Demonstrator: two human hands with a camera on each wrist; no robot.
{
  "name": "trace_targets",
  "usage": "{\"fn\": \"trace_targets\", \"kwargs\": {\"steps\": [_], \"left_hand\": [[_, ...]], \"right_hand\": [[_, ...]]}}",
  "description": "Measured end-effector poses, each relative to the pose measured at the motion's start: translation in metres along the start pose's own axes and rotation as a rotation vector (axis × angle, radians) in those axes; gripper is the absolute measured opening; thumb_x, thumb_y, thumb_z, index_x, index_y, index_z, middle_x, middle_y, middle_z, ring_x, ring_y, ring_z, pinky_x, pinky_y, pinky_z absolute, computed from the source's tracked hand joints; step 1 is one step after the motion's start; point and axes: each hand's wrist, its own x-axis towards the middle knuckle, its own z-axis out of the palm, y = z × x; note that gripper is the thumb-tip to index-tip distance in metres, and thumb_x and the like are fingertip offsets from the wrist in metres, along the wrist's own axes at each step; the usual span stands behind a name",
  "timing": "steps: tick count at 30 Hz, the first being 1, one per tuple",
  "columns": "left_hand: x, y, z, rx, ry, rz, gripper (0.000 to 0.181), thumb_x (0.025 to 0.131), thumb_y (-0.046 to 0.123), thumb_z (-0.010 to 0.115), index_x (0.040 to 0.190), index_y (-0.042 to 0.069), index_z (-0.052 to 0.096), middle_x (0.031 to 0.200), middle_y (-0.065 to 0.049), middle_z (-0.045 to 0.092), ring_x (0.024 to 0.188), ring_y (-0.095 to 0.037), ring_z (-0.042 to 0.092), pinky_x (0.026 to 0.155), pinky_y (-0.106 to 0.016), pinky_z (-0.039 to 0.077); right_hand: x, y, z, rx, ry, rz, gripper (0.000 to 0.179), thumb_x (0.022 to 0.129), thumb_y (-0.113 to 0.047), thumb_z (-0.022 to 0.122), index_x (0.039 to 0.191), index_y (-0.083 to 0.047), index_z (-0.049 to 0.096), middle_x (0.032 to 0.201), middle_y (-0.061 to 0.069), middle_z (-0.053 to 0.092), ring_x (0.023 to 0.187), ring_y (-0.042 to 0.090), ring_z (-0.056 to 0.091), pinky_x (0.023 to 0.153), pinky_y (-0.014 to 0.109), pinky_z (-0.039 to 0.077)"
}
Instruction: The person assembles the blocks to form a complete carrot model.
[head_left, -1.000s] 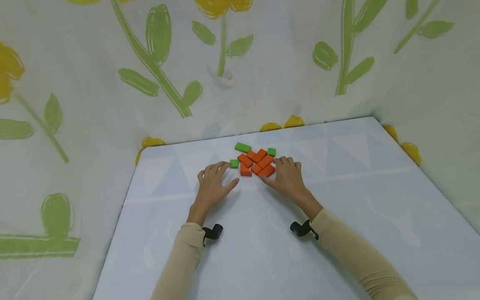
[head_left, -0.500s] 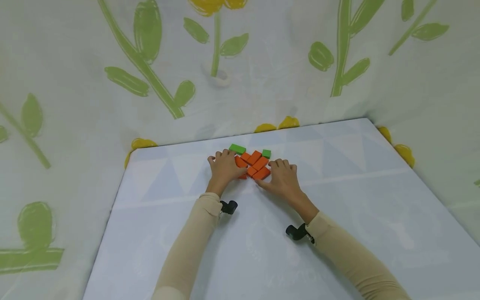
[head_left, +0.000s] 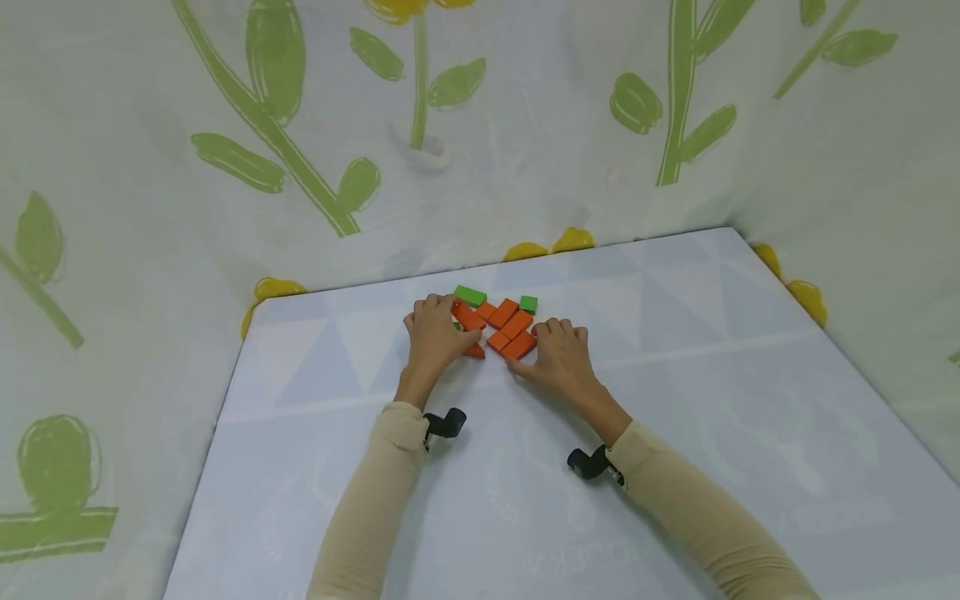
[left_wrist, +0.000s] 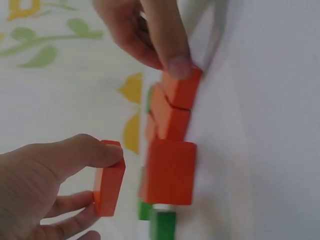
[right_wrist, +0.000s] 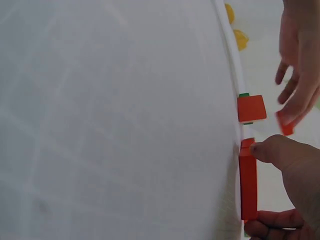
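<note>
In the head view my left hand (head_left: 433, 337) is at the left of a cluster of orange and green wooden blocks. Between its thumb and fingers it pinches an orange block (left_wrist: 109, 187), raised off the table in the left wrist view. Below that hand another orange block (left_wrist: 170, 172) lies beside a green block (left_wrist: 164, 225). My right hand (head_left: 562, 358) is at the cluster's right side. Its thumb and fingers grip the two ends of an orange block (right_wrist: 248, 185), which rests on the table against its orange neighbours (head_left: 517, 324).
A long green block (head_left: 470, 296) and a small green block (head_left: 528, 304) lie behind the orange ones. The pale table (head_left: 480, 517) meets a flower-patterned cloth (head_left: 540, 167) at its back edge. A black wrist camera (head_left: 446, 422) sits on each sleeve.
My left hand has moved right to the cluster, taken hold of an orange block and lifted it, then drawn back slightly left. The right hand has stayed at its block.
</note>
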Motion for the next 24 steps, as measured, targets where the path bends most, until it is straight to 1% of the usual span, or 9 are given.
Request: {"fn": "trace_targets", "kwargs": {"steps": [2, 4, 7, 10, 13, 16, 20, 24], "left_hand": [[-0.018, -0.003, -0.008, -0.049, 0.023, 0.038, 0.066, 0.083, 0.038, 0.08, 0.137, 0.008, 0.057, 0.13, -0.015, 0.053, 0.122, -0.034, 0.04, 0.102, -0.052, 0.028], [-0.037, -0.007, -0.012, -0.078, 0.029, 0.077, 0.065, 0.082, 0.038, 0.081, 0.136, 0.008, 0.059, 0.13, -0.014, 0.055, 0.122, -0.034, 0.041, 0.101, -0.052, 0.029], [-0.062, -0.013, -0.013, -0.095, 0.001, 0.141, 0.062, 0.08, 0.037, 0.083, 0.132, 0.01, 0.062, 0.128, -0.012, 0.057, 0.121, -0.034, 0.043, 0.1, -0.054, 0.032], [-0.079, -0.02, -0.009, -0.078, -0.048, 0.201, 0.061, 0.079, 0.035, 0.084, 0.13, 0.011, 0.063, 0.127, -0.011, 0.059, 0.12, -0.034, 0.045, 0.099, -0.055, 0.034], [-0.089, -0.027, -0.006, -0.056, -0.106, 0.23, 0.059, 0.078, 0.033, 0.085, 0.129, 0.012, 0.064, 0.127, -0.009, 0.058, 0.12, -0.033, 0.045, 0.099, -0.054, 0.034], [-0.094, -0.033, -0.003, -0.042, -0.15, 0.247, 0.058, 0.077, 0.031, 0.086, 0.128, 0.014, 0.064, 0.129, -0.007, 0.058, 0.12, -0.031, 0.045, 0.098, -0.052, 0.035], [-0.098, -0.038, -0.002, -0.046, -0.165, 0.276, 0.058, 0.076, 0.029, 0.087, 0.127, 0.014, 0.065, 0.127, -0.006, 0.059, 0.119, -0.031, 0.046, 0.097, -0.051, 0.035], [-0.101, -0.041, -0.004, -0.043, -0.164, 0.294, 0.057, 0.075, 0.027, 0.088, 0.126, 0.015, 0.066, 0.125, -0.004, 0.059, 0.118, -0.031, 0.046, 0.096, -0.052, 0.034]], "right_hand": [[0.0, -0.001, 0.002, 0.001, -0.001, -0.006, 0.068, 0.082, -0.059, 0.072, 0.114, 0.001, 0.064, 0.112, 0.016, 0.061, 0.104, 0.032, 0.051, 0.088, 0.05, 0.037], [0.0, -0.001, 0.003, 0.009, -0.001, -0.015, 0.066, 0.082, -0.057, 0.073, 0.113, 0.0, 0.065, 0.11, 0.015, 0.062, 0.103, 0.032, 0.051, 0.088, 0.049, 0.037], [0.001, 0.002, 0.001, 0.016, 0.019, -0.028, 0.063, 0.081, -0.055, 0.074, 0.112, 0.0, 0.065, 0.106, 0.014, 0.062, 0.101, 0.031, 0.051, 0.088, 0.049, 0.036], [0.001, 0.004, -0.004, 0.017, 0.039, -0.043, 0.064, 0.08, -0.054, 0.075, 0.113, -0.001, 0.066, 0.106, 0.014, 0.061, 0.101, 0.031, 0.05, 0.088, 0.05, 0.035], [-0.002, 0.005, -0.012, 0.015, 0.045, -0.07, 0.064, 0.081, -0.055, 0.074, 0.114, -0.001, 0.066, 0.109, 0.014, 0.061, 0.103, 0.031, 0.05, 0.088, 0.05, 0.035], [-0.009, 0.005, -0.017, 0.032, 0.057, -0.115, 0.063, 0.081, -0.056, 0.074, 0.114, -0.003, 0.067, 0.11, 0.013, 0.061, 0.103, 0.031, 0.051, 0.088, 0.051, 0.035], [-0.019, 0.005, -0.022, 0.074, 0.082, -0.186, 0.057, 0.08, -0.051, 0.076, 0.115, -0.006, 0.068, 0.111, 0.011, 0.063, 0.104, 0.029, 0.052, 0.089, 0.051, 0.034], [-0.029, 0.004, -0.026, 0.103, 0.071, -0.256, 0.054, 0.08, -0.047, 0.077, 0.117, -0.008, 0.068, 0.114, 0.009, 0.063, 0.108, 0.028, 0.052, 0.093, 0.054, 0.033]]}}
